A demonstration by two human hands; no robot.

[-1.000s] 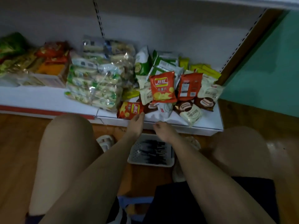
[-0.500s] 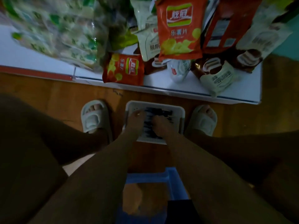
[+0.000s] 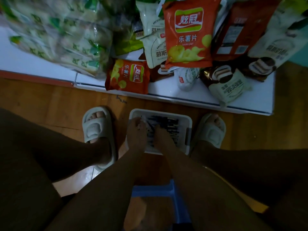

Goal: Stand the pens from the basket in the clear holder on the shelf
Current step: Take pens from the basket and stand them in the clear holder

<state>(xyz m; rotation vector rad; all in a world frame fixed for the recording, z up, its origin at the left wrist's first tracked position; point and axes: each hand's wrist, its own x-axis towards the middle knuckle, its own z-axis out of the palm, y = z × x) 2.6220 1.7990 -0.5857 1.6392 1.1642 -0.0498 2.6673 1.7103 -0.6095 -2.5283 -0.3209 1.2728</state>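
Note:
A white perforated basket (image 3: 187, 130) sits on the wooden floor between my feet, filled with several dark pens (image 3: 168, 126). Both of my hands are down inside it. My left hand (image 3: 136, 133) is at the basket's left side, its fingers bent down into the pile around pens. My right hand (image 3: 164, 138) is in the middle, close beside the left, its fingers curled into the pens too. The light is dim, and both hands hide the pens under them. I cannot pick out a clear holder among the packets on the shelf.
The low white shelf (image 3: 250, 100) lies just beyond the basket, crowded with snack packets: an orange chip bag (image 3: 128, 77) at its front edge and a larger one (image 3: 188, 34) behind. My slippered feet (image 3: 97, 129) (image 3: 210, 130) flank the basket. A blue stool (image 3: 166, 190) is under me.
One second ago my hands were at the shelf edge. They dropped into the basket as my view tilted down, and have barely moved since half a second ago.

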